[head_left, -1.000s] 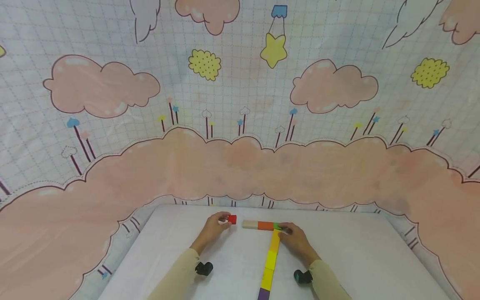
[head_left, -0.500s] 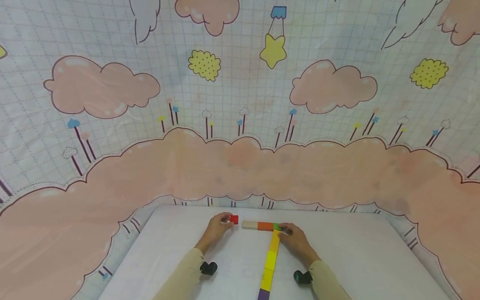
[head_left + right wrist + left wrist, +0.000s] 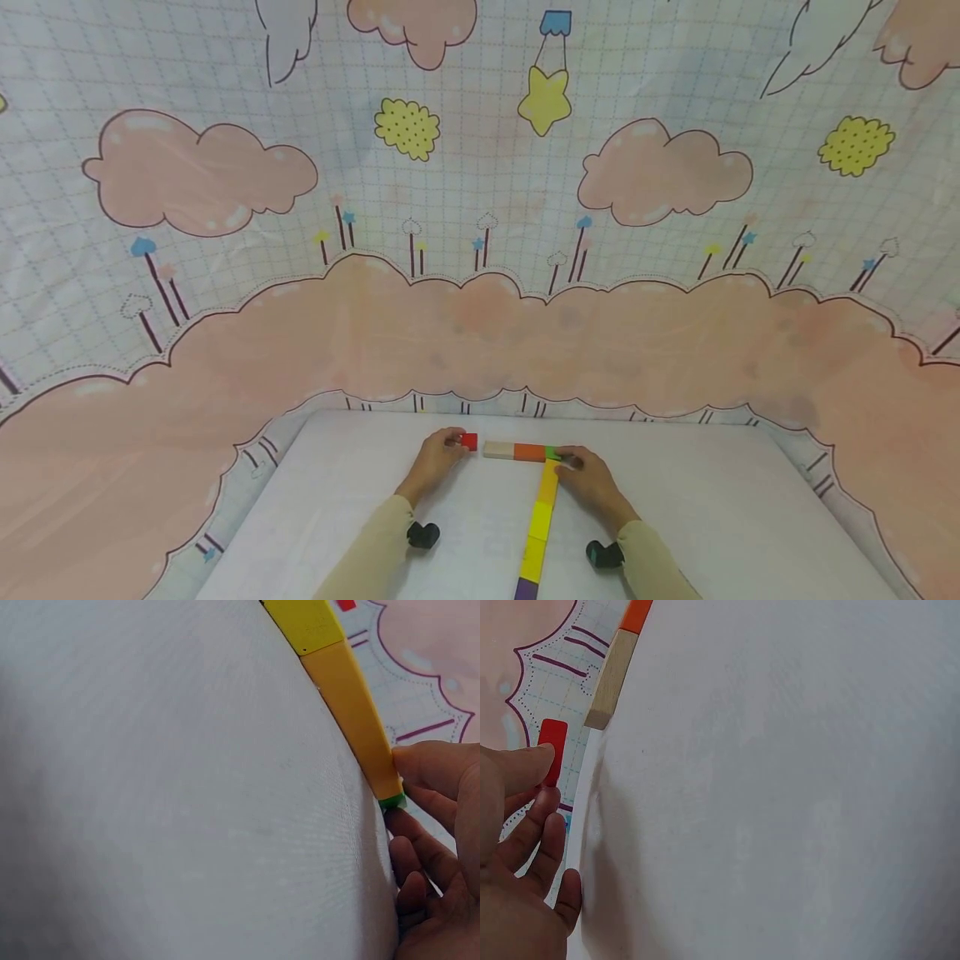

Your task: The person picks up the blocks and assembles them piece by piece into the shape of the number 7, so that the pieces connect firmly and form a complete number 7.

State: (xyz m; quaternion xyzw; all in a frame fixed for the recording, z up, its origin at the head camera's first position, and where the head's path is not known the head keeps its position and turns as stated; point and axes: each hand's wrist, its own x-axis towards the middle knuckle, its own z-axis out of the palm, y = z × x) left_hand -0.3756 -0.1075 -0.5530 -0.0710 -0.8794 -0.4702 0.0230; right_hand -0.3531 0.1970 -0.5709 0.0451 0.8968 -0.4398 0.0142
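Observation:
My left hand (image 3: 435, 460) pinches a small red block (image 3: 469, 442) between thumb and fingers, a short gap left of the plain wood block (image 3: 498, 450). In the left wrist view the red block (image 3: 553, 731) shows one flat face. An orange block (image 3: 529, 452) joins the wood one, then a green block (image 3: 551, 452) at the corner. My right hand (image 3: 592, 479) holds that corner; in the right wrist view its thumb touches the amber block (image 3: 352, 712) and a finger meets the green block (image 3: 392, 802), mostly hidden there.
From the corner, the amber block, two yellow blocks (image 3: 538, 522) and a purple block (image 3: 527, 589) run toward me on the white table (image 3: 360, 467). A patterned cloth (image 3: 480, 333) hangs behind the table's far edge. Dark wrist cameras (image 3: 423, 535) sit at both cuffs.
My left hand has moved slightly right with the red block, narrowing the gap to the wood block. The right hand and the row of blocks stay put.

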